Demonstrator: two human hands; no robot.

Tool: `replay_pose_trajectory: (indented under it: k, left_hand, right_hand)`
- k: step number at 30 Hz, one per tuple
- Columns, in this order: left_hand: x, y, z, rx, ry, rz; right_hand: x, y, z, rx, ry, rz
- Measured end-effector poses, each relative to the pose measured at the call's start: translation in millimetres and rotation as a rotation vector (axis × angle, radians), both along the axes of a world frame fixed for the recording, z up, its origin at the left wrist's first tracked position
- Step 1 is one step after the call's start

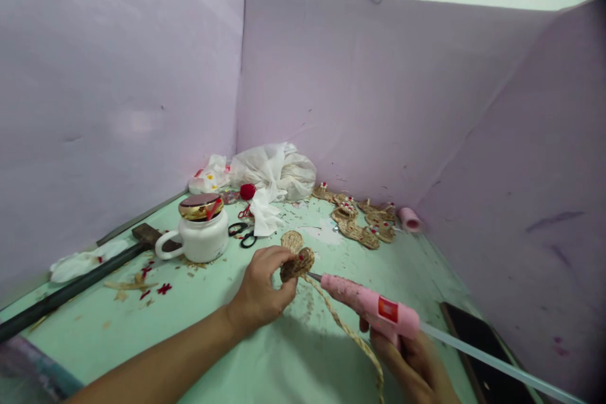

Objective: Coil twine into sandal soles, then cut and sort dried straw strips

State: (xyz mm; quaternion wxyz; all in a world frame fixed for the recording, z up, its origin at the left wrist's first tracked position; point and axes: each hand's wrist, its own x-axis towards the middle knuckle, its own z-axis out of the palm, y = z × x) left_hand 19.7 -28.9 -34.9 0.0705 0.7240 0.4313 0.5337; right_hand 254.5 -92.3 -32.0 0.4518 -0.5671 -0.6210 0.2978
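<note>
My left hand (262,290) pinches a small piece of coiled straw braid (297,264) between thumb and fingers; a red spot shows on it. A loose tail of straw braid (348,328) hangs from the piece down to the lower edge of the view. My right hand (409,363) is wrapped round the handle of a pink glue gun (369,303). Its metal nozzle points left and is at the coiled piece; whether it touches cannot be made out. A long translucent glue stick (492,360) juts from the gun's back. Behind my left fingers lies a round straw disc (292,240).
A white mug (203,238) with a gold-lidded jar on top stands left, beside a hammer (149,237) and black-handled scissors (247,238). Several straw pieces (357,232) and a pink spool (409,219) lie at the back right. A dark phone-like slab (483,347) lies right. Purple panels enclose the table.
</note>
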Motion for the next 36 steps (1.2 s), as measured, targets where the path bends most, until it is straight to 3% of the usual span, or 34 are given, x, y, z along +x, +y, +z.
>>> replay_pose_trajectory:
  k: [11, 20, 36]
  left_hand:
    - [0.6, 0.1, 0.6, 0.012, -0.005, 0.012]
    - [-0.1, -0.2, -0.7, -0.003, 0.019, 0.020]
    - [-1.0, -1.1, 0.6, 0.012, 0.056, 0.006]
  right_hand:
    - [-2.1, 2.9, 5.5, 0.046, 0.072, 0.046]
    - [0.2, 5.3, -2.6, 0.034, 0.106, 0.009]
    - [-2.7, 6.2, 5.3, 0.079, 0.152, 0.061]
